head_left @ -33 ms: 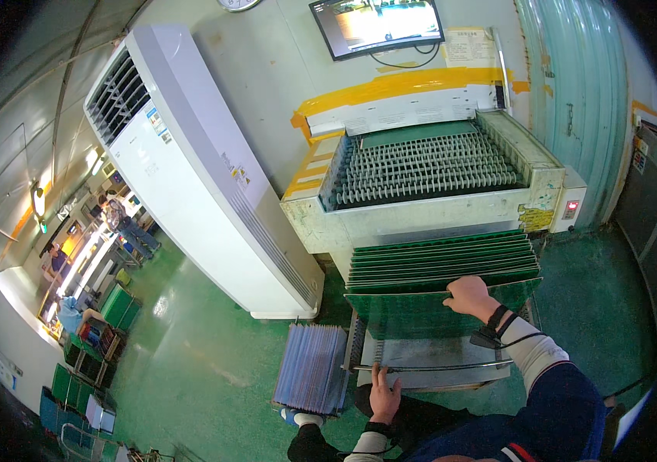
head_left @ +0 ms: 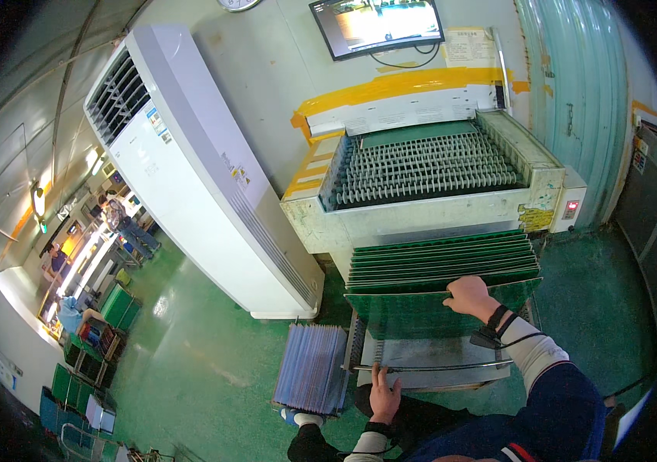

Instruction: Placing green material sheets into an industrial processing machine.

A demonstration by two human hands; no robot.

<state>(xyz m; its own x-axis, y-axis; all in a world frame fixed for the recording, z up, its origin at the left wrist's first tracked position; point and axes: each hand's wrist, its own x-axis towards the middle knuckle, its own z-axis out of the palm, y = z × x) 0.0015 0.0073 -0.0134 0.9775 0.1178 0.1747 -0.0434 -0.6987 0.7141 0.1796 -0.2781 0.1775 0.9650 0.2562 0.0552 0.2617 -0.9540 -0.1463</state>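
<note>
Thin green panels, which look like circuit boards, stand on edge in a metal rack (head_left: pixel 357 339) in front of me. My right hand (head_left: pixel 470 296) is closed on the top edge of the nearest green panel (head_left: pixel 405 314), its thumb and fingers pinching it right of the middle. Below, my left hand (head_left: pixel 384 396) touches the rack's front metal rod (head_left: pixel 444 367) near its left end. Its fingers are stretched and apart, with the tips on the rod. Behind the nearest panel, several more green panels (head_left: pixel 440 258) lean in a close row.
Beyond the rack is a roller conveyor machine (head_left: pixel 428 165). A tall white air conditioner (head_left: pixel 213 192) stands to the left. Beside my foot, a stack of bluish panels (head_left: pixel 310 368) sits on the green floor (head_left: pixel 190 339). Co-workers (head_left: pixel 122 219) are at benches far left. A screen (head_left: pixel 378 27) hangs above.
</note>
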